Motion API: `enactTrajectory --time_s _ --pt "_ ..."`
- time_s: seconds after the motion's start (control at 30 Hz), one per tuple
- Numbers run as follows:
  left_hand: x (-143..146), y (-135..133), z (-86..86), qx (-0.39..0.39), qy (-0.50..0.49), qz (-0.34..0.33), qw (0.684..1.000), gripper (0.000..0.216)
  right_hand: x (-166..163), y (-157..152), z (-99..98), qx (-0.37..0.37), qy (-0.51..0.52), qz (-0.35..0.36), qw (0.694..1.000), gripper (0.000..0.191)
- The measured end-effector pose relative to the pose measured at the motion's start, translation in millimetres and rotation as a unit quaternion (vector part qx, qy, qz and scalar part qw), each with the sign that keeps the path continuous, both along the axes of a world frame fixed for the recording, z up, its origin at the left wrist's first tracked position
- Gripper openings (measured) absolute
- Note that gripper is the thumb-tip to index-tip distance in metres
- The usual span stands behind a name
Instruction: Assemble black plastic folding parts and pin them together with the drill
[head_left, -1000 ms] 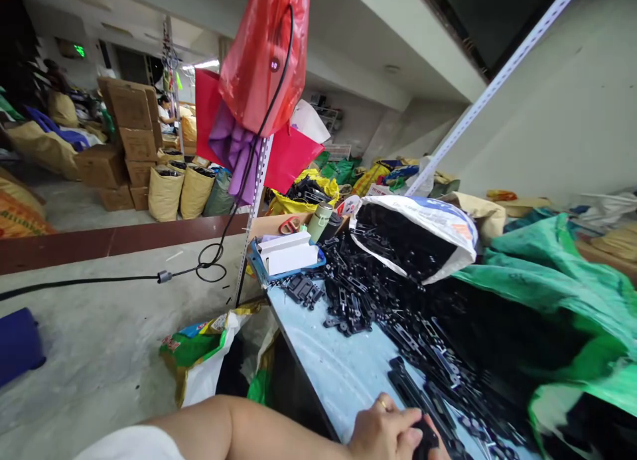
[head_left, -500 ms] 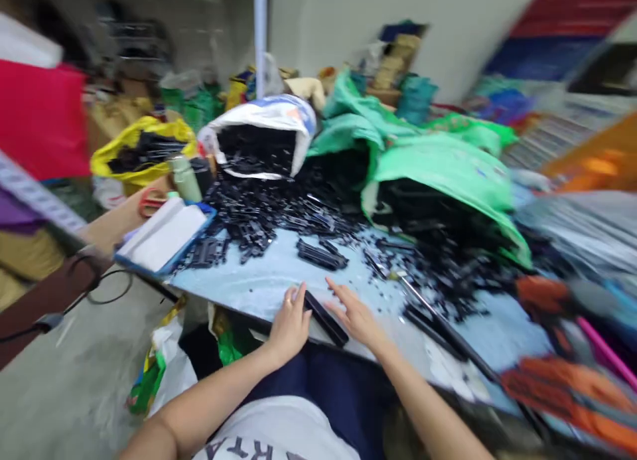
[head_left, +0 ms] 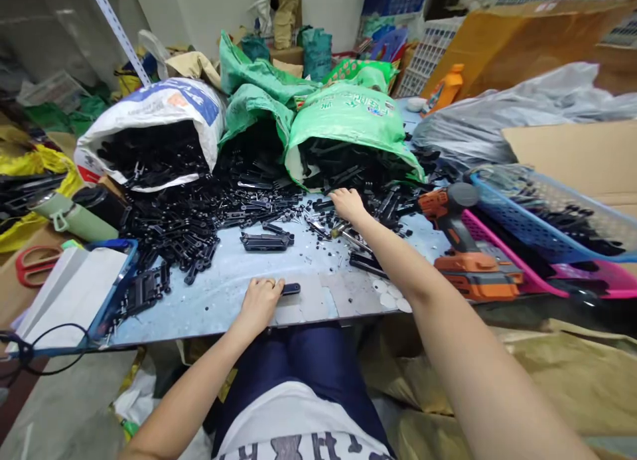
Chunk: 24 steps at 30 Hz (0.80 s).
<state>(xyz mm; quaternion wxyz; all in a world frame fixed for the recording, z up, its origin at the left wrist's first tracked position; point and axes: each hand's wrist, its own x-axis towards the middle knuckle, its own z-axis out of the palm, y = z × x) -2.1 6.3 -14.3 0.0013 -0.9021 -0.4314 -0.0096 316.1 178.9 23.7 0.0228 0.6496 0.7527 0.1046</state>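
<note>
My left hand (head_left: 261,305) is closed around a long black plastic piece (head_left: 291,289) near the table's front edge. One rounded end of the piece sticks out to the right of the fingers. My right hand (head_left: 348,206) reaches forward over loose black parts (head_left: 385,204) below the mouth of the green bag (head_left: 343,115). Its fingers look stretched and slightly apart, with fingertips at the parts; I see nothing held in them. Between and beyond the hands lies a stack of black bars (head_left: 267,241). A metal-shafted tool (head_left: 355,239) lies partly hidden under the right forearm.
An orange and grey cordless drill (head_left: 462,247) stands at right, beside a blue basket (head_left: 552,231) of black parts. At left are a white sack (head_left: 159,108) spilling black parts, a green bottle (head_left: 74,218), red scissors (head_left: 37,266) and a blue tray (head_left: 117,284) with paper.
My right hand has left the black piece and moved forward to the loose parts. My left hand has closed on the piece, now turned more sideways. The view has swung to the right.
</note>
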Motion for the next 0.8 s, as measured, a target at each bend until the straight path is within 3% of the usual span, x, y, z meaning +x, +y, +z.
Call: enactTrajectory --time_s 0.1,0.17,0.27,0.4,0.47,0.57,0.63,0.8 --pt "-3.6 0.1 2.7 -0.006 0.018 0.004 1.0 0.037 -0.7 15.6 11.1 -0.013 -0.001 0.026 1.0 0.024" --pt "-7.5 -0.6 3.5 -0.015 0.021 0.022 0.999 0.036 -8.0 5.8 17.5 0.009 -0.005 0.092 0.996 0.024" --pt "-10.9 -2.2 4.6 -0.054 0.002 0.024 0.998 0.036 -30.7 -42.3 15.3 0.017 0.001 0.237 0.971 0.033" --pt "-7.9 1.2 4.8 -0.117 -0.062 -0.033 0.991 0.034 -67.5 -137.3 -8.3 -0.107 0.023 0.383 0.917 0.031" --pt "-5.2 4.5 4.7 -0.136 -0.076 -0.045 0.987 0.034 -80.2 -173.4 -21.8 -0.151 0.045 0.387 0.909 0.034" --pt "-2.6 7.8 6.7 -0.157 -0.078 -0.051 0.983 0.034 -90.3 -197.2 -32.8 -0.18 0.068 0.322 0.927 0.04" --pt "-2.4 7.9 9.3 -0.16 -0.086 -0.046 0.982 0.036 -94.3 -200.0 -30.3 -0.182 0.066 0.283 0.939 0.04" --pt "-4.8 3.4 9.9 -0.149 -0.143 -0.017 0.978 0.067 -106.0 -206.2 -8.2 -0.148 0.029 0.23 0.961 0.038"
